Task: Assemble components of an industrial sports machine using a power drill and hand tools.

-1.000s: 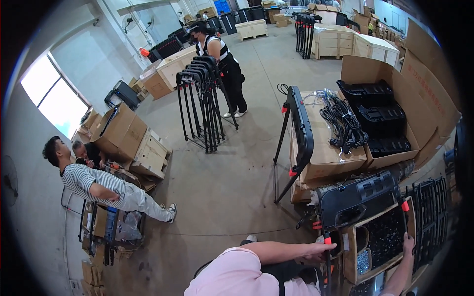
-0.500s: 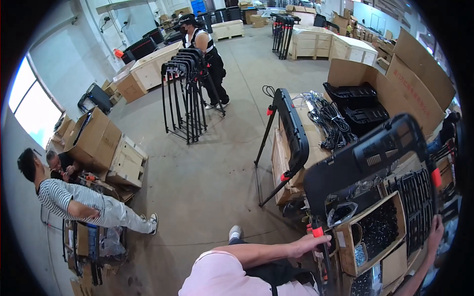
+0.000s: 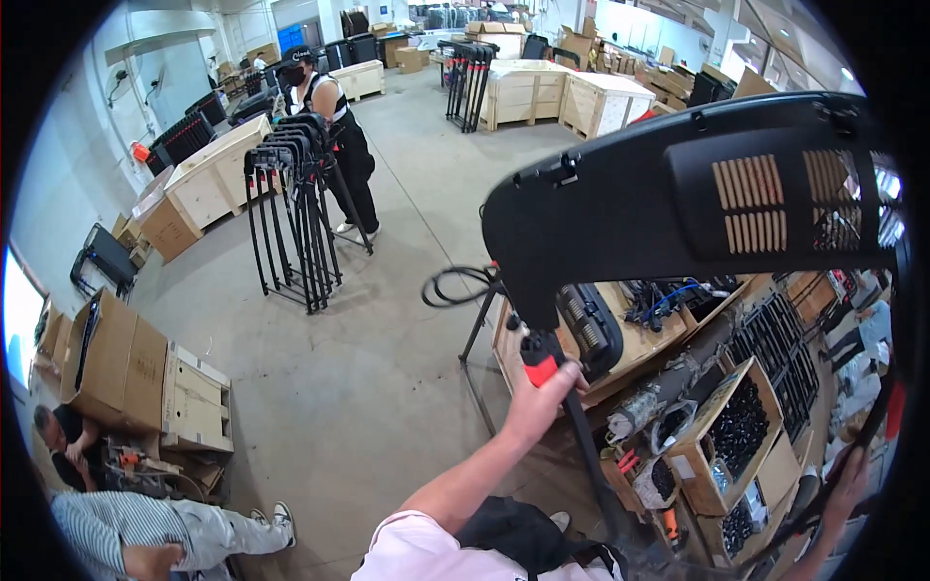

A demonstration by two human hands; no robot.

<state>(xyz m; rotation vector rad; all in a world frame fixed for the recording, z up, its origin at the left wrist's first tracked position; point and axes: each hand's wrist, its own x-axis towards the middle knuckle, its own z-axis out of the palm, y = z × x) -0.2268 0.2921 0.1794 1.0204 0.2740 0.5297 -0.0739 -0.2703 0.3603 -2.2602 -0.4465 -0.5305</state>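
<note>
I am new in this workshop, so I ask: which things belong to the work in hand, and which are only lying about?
In the work:
- black vented frame, held by the left hand and right hand

Seemingly just about:
- wooden box of small black parts
- group of standing black frames
- cardboard box at left

A workshop: wooden crates (image 3: 523,102), black frames (image 3: 291,145), parts box (image 3: 701,487) (wooden too).
</note>
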